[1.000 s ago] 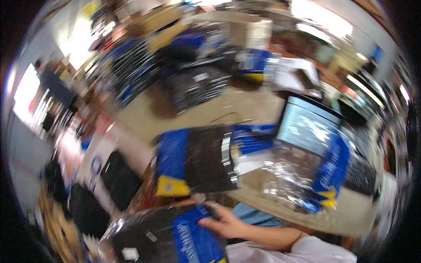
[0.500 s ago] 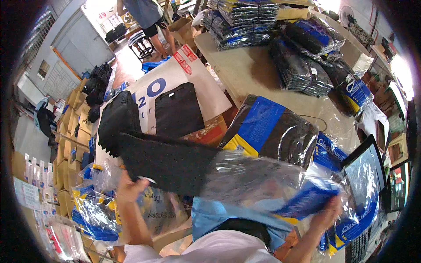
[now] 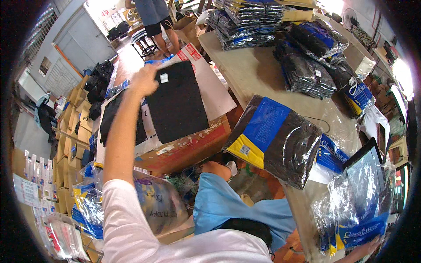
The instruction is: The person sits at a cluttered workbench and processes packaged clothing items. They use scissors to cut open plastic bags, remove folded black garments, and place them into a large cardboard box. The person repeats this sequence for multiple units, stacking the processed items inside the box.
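Observation:
My left hand (image 3: 145, 82) reaches far forward to the upper left edge of a folded black garment (image 3: 177, 105) with a white label near its collar. Motion blurs its fingers, so whether they grip the cloth is unclear. The garment lies flat on a printed carton (image 3: 215, 94), beside another black garment (image 3: 115, 120) partly behind my forearm. At the lower right rim, my right hand (image 3: 370, 249) is closed at the edge of a clear plastic bag with a blue band (image 3: 362, 234), among other crumpled clear bags (image 3: 342, 199).
A bagged dark garment with blue and yellow panels (image 3: 276, 136) lies on the table (image 3: 250, 63). Bundled packs (image 3: 250, 33) stand at the back. A laptop-like screen (image 3: 370, 162) is at right, a clear sack (image 3: 160, 204) at lower left, and another person (image 3: 153, 19) stands far off.
A black garment left the clear bag between my hands and now lies on the carton. My left hand moved forward; my right hand took the bag down to the right.

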### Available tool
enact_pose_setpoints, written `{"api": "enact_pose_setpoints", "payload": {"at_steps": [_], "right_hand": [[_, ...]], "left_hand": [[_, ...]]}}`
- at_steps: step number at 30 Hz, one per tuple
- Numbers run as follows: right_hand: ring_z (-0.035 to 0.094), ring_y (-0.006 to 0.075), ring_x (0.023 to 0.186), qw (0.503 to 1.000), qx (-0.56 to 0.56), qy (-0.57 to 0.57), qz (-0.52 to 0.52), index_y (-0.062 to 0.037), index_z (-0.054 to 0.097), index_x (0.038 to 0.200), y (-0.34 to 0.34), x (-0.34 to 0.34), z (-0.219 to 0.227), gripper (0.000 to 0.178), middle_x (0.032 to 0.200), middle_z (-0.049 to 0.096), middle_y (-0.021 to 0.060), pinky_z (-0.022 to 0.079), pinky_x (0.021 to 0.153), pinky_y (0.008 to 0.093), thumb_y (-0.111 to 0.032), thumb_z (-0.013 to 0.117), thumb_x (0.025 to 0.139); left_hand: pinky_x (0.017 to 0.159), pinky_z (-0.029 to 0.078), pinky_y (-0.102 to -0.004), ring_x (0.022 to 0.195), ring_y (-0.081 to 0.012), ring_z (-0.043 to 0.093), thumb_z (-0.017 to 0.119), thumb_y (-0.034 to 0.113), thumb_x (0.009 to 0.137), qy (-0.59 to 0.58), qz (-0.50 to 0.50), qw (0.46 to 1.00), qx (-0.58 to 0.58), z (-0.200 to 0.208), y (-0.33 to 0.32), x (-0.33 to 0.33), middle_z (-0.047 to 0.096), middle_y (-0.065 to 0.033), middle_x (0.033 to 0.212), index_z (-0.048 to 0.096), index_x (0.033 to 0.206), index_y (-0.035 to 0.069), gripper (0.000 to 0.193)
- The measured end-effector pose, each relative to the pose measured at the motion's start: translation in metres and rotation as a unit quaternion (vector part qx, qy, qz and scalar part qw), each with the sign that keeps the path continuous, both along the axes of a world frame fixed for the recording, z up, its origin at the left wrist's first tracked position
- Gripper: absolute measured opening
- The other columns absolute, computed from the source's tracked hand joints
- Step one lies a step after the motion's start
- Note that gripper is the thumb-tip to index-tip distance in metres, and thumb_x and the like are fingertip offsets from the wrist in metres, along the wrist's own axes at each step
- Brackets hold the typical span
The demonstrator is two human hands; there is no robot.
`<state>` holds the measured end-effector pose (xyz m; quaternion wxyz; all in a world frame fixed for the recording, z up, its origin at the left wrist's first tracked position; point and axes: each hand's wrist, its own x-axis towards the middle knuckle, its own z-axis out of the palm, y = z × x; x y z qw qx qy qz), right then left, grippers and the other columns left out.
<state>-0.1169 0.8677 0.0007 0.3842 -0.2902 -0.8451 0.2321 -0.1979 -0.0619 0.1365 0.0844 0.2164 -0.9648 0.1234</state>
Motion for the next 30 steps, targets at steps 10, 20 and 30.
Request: {"api": "enact_pose_setpoints", "payload": {"at_steps": [10,20,30], "right_hand": [[0.048,0.0341,0.121,0.982,0.113,-0.112,-0.105,-0.0059,0.043,0.137,0.158,0.049,-0.022,0.054,0.134,0.048,0.0199,0.036,0.102,0.0417,-0.04,0.046,0.096],[0.054,0.0264,0.107,0.947,0.151,0.151,0.242,-0.0008,0.059,0.11,-0.141,-0.013,0.054,0.024,0.112,0.059,0.0142,0.042,0.093,0.0374,-0.015,0.055,0.092],[0.051,0.0377,0.118,0.838,-0.014,0.023,0.545,-0.0053,0.056,0.118,-0.331,-0.039,0.065,0.051,0.119,0.059,0.0143,0.037,0.104,0.0478,0.001,0.068,0.069]], "left_hand": [[0.107,0.035,-0.0452,0.131,-0.0496,0.029,0.067,0.014,0.068,-0.226,0.032,0.964,0.135,-0.145,0.099,0.023,0.015,-0.0311,0.148,0.007,0.148,0.007,0.101],[0.109,0.028,-0.0492,0.133,-0.0328,0.036,0.072,0.02,0.074,-0.033,-0.526,0.818,0.229,-0.068,0.33,0.046,0.04,-0.0127,0.142,0.047,0.133,0.013,0.065],[0.096,0.045,-0.0412,0.112,-0.0274,0.059,0.059,0.002,0.073,0.0,-0.517,0.813,0.268,-0.012,0.325,0.048,0.064,-0.0104,0.116,0.065,0.112,0.009,0.039]]}}
